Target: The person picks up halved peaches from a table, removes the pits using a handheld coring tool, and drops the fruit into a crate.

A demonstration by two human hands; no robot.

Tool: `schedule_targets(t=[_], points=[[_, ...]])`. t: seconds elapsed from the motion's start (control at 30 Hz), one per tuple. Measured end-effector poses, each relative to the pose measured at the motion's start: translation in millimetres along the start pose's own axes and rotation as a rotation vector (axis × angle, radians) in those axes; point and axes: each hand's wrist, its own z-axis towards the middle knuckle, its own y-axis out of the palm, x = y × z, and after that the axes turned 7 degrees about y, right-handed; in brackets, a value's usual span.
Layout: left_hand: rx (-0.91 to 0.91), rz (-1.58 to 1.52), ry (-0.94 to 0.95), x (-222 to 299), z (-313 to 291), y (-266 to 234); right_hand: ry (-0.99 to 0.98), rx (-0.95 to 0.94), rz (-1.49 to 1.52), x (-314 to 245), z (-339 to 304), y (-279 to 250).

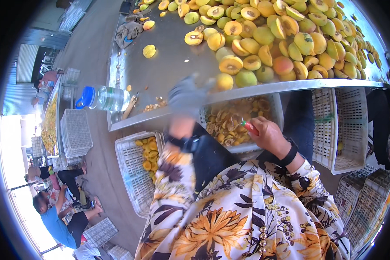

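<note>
My left hand [187, 96], in a grey glove and smeared by motion, is over the near edge of the metal table [160, 73]; whether it holds anything does not show. My bare right hand [266, 136] is closed round the red handle of a pitting tool [250, 127], whose thin metal loop points left. Below the tool, a white crate [278, 113] holds yellow fruit pieces and scraps. Beyond my hands lies a big heap of halved peaches [264, 37], several with brown pits or hollows showing. One peach half [149, 51] lies apart, left of the heap.
A blue-capped water bottle [110, 99] and a wooden-handled knife [130, 107] are at the table's left end, grey gloves [128, 32] farther back. A crate of peach pieces [134, 173] stands by my left leg, another crate [350, 130] at right. People sit at far left.
</note>
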Motion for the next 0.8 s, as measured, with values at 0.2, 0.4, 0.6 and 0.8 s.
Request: schedule_targets(t=[0.2, 0.4, 0.6, 0.8], points=[[-0.504, 0.031, 0.045, 44.0, 62.0, 22.9, 0.169, 0.05, 0.102, -7.6, -19.0, -12.3], [-0.149, -1.098, -0.147, 11.2, 14.6, 14.3, 0.229, 0.183, 0.328, -15.0, -9.5, -21.4], [-0.158, -1.995, -0.259, 19.5, -27.4, 4.3, 0.119, 0.184, 0.343, -55.4, 15.7, -31.6], [-0.02, -2.008, -0.539, 43.4, -41.4, 19.6, 0.112, 0.099, 0.316, -69.8, 21.1, -25.2]])
